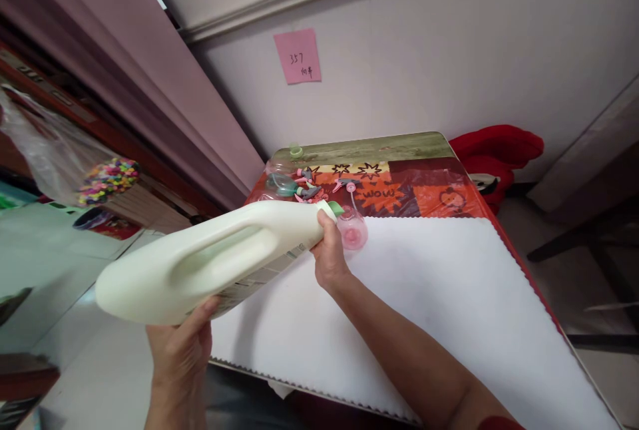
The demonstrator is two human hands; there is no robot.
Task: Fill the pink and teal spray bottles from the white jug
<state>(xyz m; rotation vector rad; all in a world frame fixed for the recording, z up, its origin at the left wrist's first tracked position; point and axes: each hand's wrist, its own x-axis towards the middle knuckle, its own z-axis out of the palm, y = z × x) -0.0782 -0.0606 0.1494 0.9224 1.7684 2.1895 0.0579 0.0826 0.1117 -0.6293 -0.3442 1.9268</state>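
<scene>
A large pale detergent bottle (pixel 150 270) with a moulded handle is held tipped nearly on its side, its neck toward the right. My left hand (pixel 180 343) is closed on its underside near the base, thumb along the label. Around the neck my right hand (pixel 329 247) is wrapped. A small green piece (pixel 336 208) shows at the mouth; I cannot tell if it is a spout or a cap. Just beyond the mouth stands a clear pink spray bottle body (pixel 354 233), close to my right hand. Its pink spray head (pixel 348 186) rests behind it, with a thin tube.
More spray bottles, one with a green body (pixel 283 184), and several spray heads (pixel 307 192) lie at the table's back left. A pale green cap (pixel 295 150) stands behind them. White matting (pixel 424 283) covers the front of the table. A red plush thing (pixel 494 157) is at the right.
</scene>
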